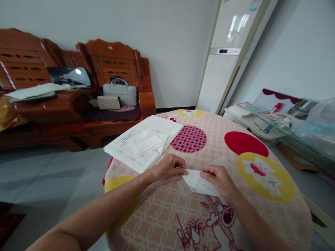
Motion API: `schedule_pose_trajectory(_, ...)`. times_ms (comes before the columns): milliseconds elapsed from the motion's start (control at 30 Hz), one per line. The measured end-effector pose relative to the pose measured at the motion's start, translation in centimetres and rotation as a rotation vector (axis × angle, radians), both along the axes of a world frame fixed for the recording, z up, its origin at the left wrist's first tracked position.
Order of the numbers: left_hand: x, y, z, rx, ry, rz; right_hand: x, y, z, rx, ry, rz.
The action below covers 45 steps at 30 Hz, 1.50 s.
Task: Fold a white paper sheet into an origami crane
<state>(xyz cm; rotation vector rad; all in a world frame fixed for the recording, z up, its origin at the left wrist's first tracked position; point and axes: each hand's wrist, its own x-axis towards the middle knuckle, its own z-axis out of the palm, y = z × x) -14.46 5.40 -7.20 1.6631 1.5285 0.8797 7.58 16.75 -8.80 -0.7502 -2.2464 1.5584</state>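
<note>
A folded piece of white paper (pixel 200 183) is held just over the patterned tablecloth, between my two hands. My left hand (pixel 170 166) pinches its upper left corner between thumb and fingers. On the right side, my right hand (pixel 218 177) grips the upper edge, thumb on the near face and fingers curled behind. The paper shows diagonal creases and a pointed lower part. Left of my hands lies a stack of printed sheets (pixel 123 148), with several folded white papers (pixel 150 141) resting on top of it.
The round table's cloth (pixel 157 216) has coloured circles and cartoon figures. Beyond it stand wooden chairs (pixel 110 59), one bearing a grey bag (pixel 120 92) and a quilted purse (pixel 108 103). A tall white air conditioner (pixel 220 76) stands behind. At right, a glass-topped table (pixel 295 136) carries clutter.
</note>
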Motion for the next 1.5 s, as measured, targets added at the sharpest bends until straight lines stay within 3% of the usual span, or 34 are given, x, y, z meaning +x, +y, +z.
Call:
schedule_pose_trajectory(167, 0.1, 1.1, 0.5, -0.002, -0.08, -0.058, -0.2, 0.5, 0.9, -0.038, 0.052, -0.027)
schedule_pose_trajectory(333, 0.9, 2.3, 0.0, -0.026, -0.215, -0.096, -0.5, 0.2, 0.7, 0.018, 0.097, -0.031)
schedule_pose_trajectory(633, 2.2, 2.9, -1.6, -0.026, -0.168, 0.008, -1.5, -0.5, 0.1, 0.024, 0.065, -0.015)
schedule_pose_trajectory(833, 1.6, 2.6, -1.3, -0.058, -0.133, 0.03, -0.9, 0.2, -0.2, -0.031, 0.048, -0.012)
schedule_pose_trajectory(1233, -0.3, 2.3, -1.5, -0.191, -0.29, 0.096, 0.8, 2.1, -0.6, -0.109, -0.012, -0.071)
schedule_pose_trajectory(1367, 0.4, 2.3, -1.8, -0.193, -0.423, -0.014, 0.7, 1.8, -0.5, -0.146, -0.034, -0.063)
schedule_pose_trajectory(1500, 0.9, 2.6, -2.5, -0.208, -0.402, -0.152, 0.2, 1.4, -0.6, -0.172, -0.054, -0.03)
